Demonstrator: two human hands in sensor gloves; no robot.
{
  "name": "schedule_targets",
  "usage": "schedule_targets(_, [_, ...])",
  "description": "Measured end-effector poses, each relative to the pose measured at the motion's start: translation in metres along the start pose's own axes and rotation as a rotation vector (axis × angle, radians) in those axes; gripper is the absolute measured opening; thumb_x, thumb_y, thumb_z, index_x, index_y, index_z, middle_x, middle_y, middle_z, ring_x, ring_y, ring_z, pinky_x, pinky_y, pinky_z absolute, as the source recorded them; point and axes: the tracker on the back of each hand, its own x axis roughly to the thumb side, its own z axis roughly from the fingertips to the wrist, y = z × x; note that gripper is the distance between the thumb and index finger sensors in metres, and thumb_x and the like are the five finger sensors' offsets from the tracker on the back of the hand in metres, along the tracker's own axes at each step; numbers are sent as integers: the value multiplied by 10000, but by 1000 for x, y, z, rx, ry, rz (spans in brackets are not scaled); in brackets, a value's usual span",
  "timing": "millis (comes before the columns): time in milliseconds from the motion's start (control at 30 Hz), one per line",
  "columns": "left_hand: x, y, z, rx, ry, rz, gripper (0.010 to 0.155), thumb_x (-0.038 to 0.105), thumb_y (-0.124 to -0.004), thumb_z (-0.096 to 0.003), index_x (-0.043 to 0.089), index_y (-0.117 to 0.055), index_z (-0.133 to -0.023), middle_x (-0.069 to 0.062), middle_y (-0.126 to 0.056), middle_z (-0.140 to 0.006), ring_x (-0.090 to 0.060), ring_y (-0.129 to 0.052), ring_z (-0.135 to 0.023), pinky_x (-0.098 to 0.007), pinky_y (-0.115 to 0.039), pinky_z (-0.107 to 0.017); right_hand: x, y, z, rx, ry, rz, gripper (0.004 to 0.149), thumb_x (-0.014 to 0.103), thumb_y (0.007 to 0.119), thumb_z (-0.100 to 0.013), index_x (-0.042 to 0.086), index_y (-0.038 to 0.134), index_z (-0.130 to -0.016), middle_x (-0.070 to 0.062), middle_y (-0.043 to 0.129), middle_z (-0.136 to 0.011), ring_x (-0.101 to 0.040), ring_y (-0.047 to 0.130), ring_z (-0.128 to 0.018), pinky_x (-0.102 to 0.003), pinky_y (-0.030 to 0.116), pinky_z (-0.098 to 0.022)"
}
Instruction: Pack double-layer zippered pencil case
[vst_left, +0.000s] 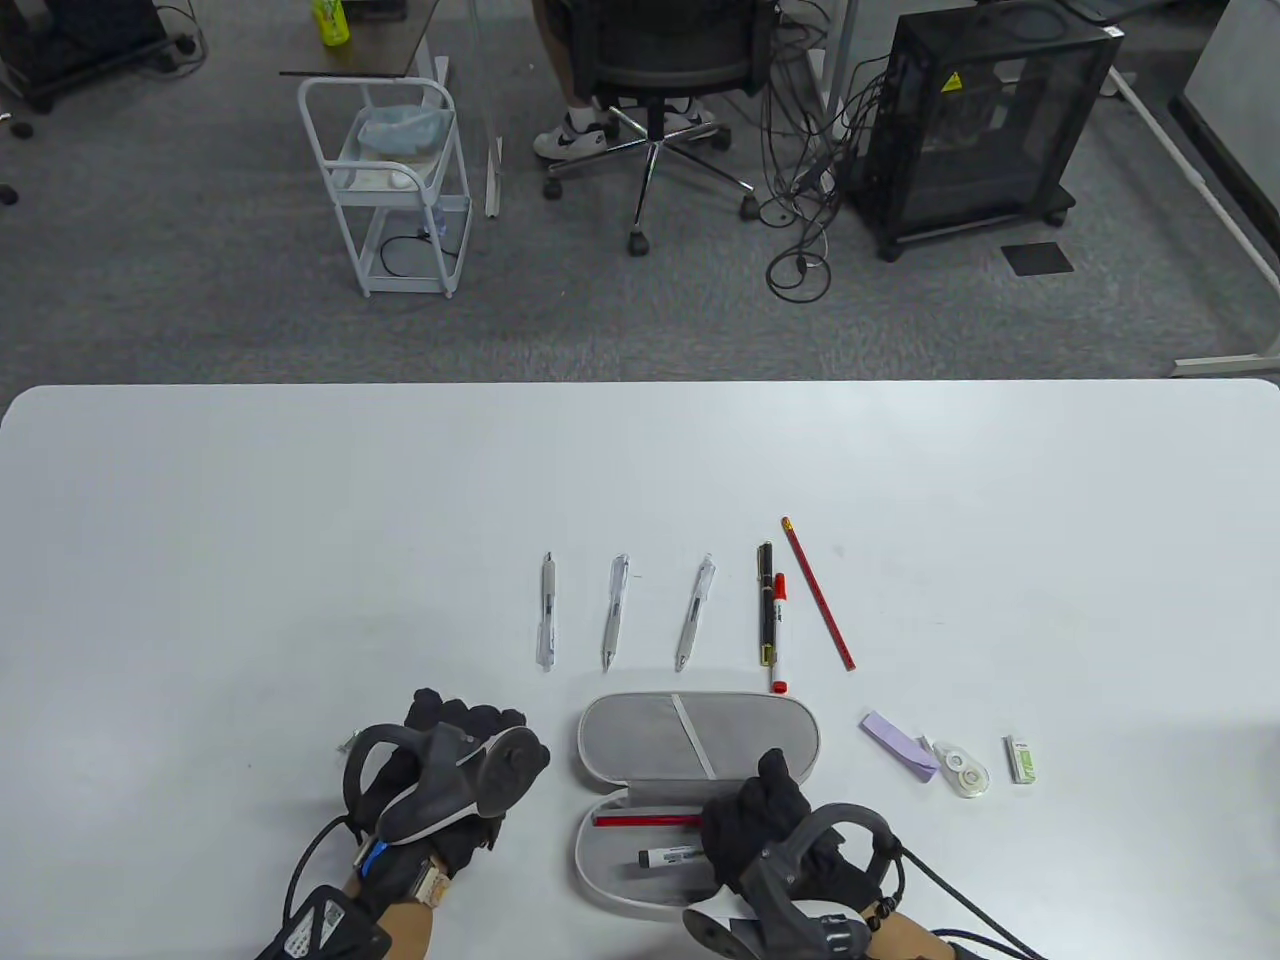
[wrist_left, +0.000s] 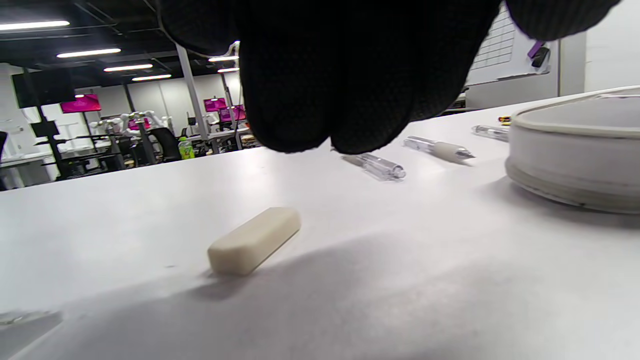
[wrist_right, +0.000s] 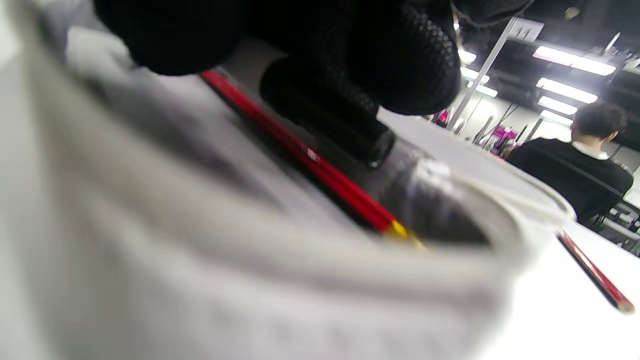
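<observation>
The grey zippered pencil case (vst_left: 700, 735) lies open near the table's front edge, lid folded away from me. Its near tray (vst_left: 610, 880) holds a red pencil (vst_left: 645, 818) and a black marker (vst_left: 670, 855). My right hand (vst_left: 760, 800) reaches into the tray's right end. In the right wrist view its fingers (wrist_right: 400, 60) curl over the black marker (wrist_right: 330, 115), beside the red pencil (wrist_right: 310, 155). My left hand (vst_left: 470, 722) sits left of the case with loosely curled fingers (wrist_left: 325, 100). It holds nothing and hangs just above a cream eraser (wrist_left: 255, 240) on the table.
Behind the case lie three clear pens (vst_left: 615, 612), a black pen (vst_left: 765, 605), a red-capped marker (vst_left: 778, 630) and a second red pencil (vst_left: 818, 592). To the right are a purple pad (vst_left: 898, 745), a correction tape (vst_left: 962, 768) and a small green-white box (vst_left: 1021, 758).
</observation>
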Motion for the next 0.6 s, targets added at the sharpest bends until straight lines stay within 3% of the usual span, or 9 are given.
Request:
schedule_targets(200, [-5, -10, -9, -28, 58, -4, 555, 611, -628, -448, 265, -863, -813, 20, -995, -760, -269, -1005, -675, -532, -670, -676, -8, 5, -1, 50, 4, -112, 589, 476, 798, -374, 175, 808, -881, -22, 957, -754, -310, 900, -720, -543, 566, -670])
schedule_targets(367, [-8, -8, -19, -37, 114, -3, 557, 614, -628, -453, 264, -861, -818, 17, -995, -764, -274, -1004, -676, -535, -669, -676, -15, -3, -2, 6, 23, -98, 579, 478, 792, -380, 183, 813, -878, -15, 963, -752, -306, 905, -719, -540, 570, -671])
schedule_targets(600, [12, 3, -78, -79, 215, -148, 584, 633, -622, -444, 260, -852, -829, 9, -986, -778, -281, -995, -691, -541, -656, -684, -20, -9, -1, -18, 41, -128, 585, 506, 764, -393, 185, 812, -880, -14, 966, -750, -304, 908, -714, -533, 578, -668])
